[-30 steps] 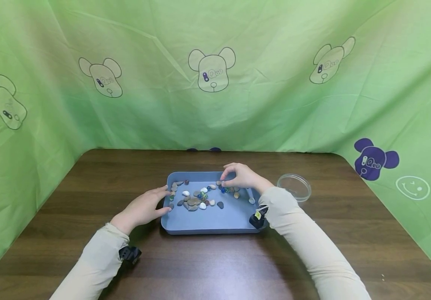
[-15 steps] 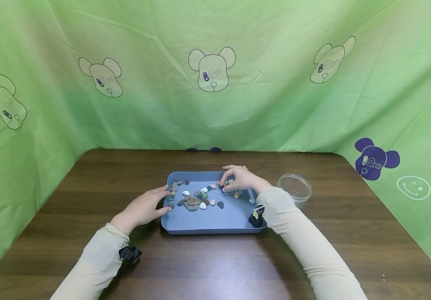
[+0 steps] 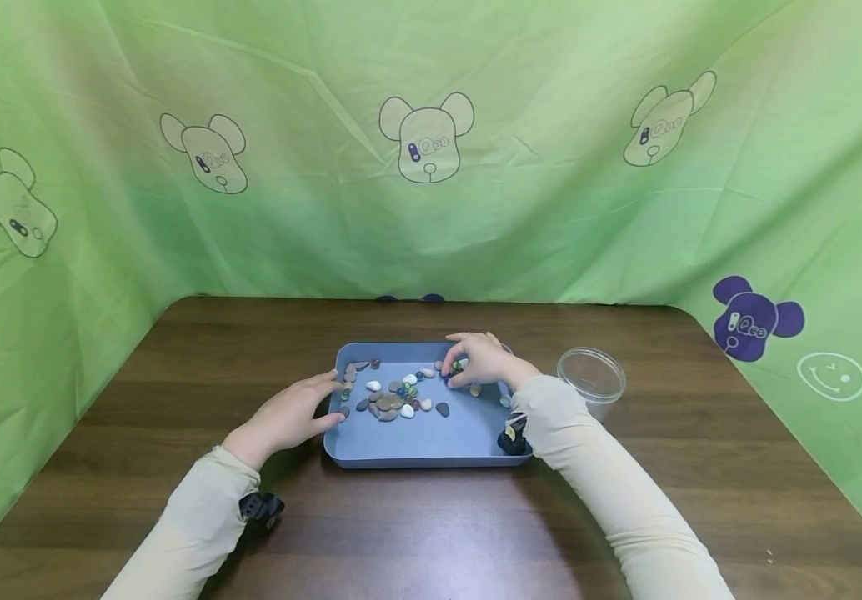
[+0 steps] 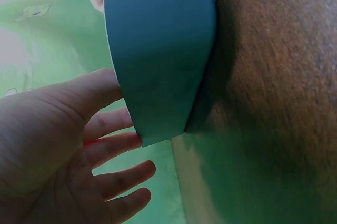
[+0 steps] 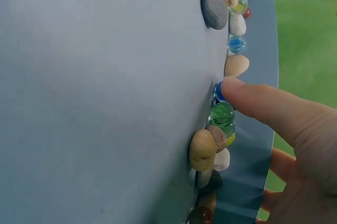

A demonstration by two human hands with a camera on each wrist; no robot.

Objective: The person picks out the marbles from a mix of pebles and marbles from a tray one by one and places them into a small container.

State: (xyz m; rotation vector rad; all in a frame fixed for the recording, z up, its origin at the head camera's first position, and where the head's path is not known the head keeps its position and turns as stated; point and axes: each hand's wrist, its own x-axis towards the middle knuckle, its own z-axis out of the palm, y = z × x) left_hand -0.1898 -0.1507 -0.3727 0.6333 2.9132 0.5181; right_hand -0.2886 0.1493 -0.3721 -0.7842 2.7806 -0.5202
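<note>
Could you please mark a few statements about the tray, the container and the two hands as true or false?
1. The blue tray holds pebbles and glass marbles. True.
2. The clear container stands to the left of the tray. False: it stands to the tray's right, on the table.
3. The left hand rests against the tray's left edge with straight fingers. True.
4. The right hand hovers over the clear container. False: it is inside the tray, among the stones at the far right.
5. A fingertip of the right hand touches a blue marble. True.
6. The clear container is full of pebbles. False: nothing shows inside it.
</note>
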